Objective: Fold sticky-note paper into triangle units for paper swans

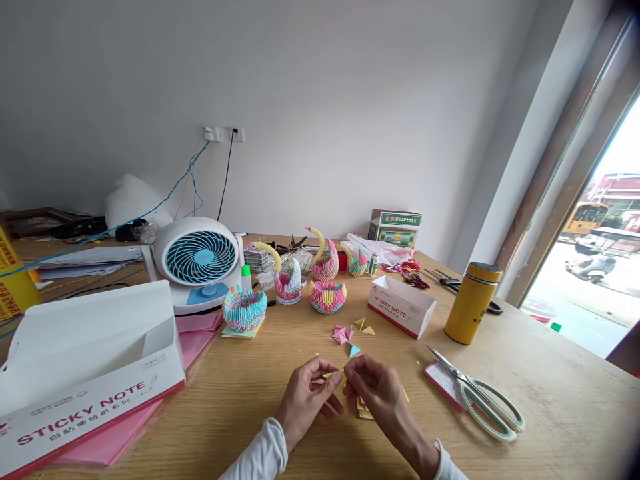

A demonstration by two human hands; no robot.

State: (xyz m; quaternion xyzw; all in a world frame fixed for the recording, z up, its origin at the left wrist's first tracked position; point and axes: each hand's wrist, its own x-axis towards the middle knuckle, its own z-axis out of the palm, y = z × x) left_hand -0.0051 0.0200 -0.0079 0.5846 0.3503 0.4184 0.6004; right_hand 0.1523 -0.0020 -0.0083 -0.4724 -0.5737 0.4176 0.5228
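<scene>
Both hands meet above the wood-grain table (225, 407), a small piece of yellow paper (343, 380) between them. The left hand (309, 393) pinches it between thumb and forefinger, its other fingers loosely curled; the right hand (376, 387) has its thumb and fingertips pressed together at the paper's other side. Partly hidden beneath the right hand lies a small stack of yellow paper (366, 412).

Just beyond are crisp folded triangles — pink (342, 334), yellow (369, 330) and blue (354, 350). Behind them stands a round, hollow pink-and-yellow bowl (327, 299) of interlocked paper points, its surface ridged; a mostly blue paper bowl (245, 311) sits on a paper pad (244, 331). Three paper swans with curved necks stand farther back.

The smaller white cardboard sticky-note box (401, 308) is open-topped, its contents hidden by the front wall. The larger sticky-note box (95, 393) lies across pink sheets (193, 341), flap raised — I cannot tell what it holds. Metal scissors (477, 393) with pale looped handles rest near a smooth yellow flask (470, 307).
</scene>
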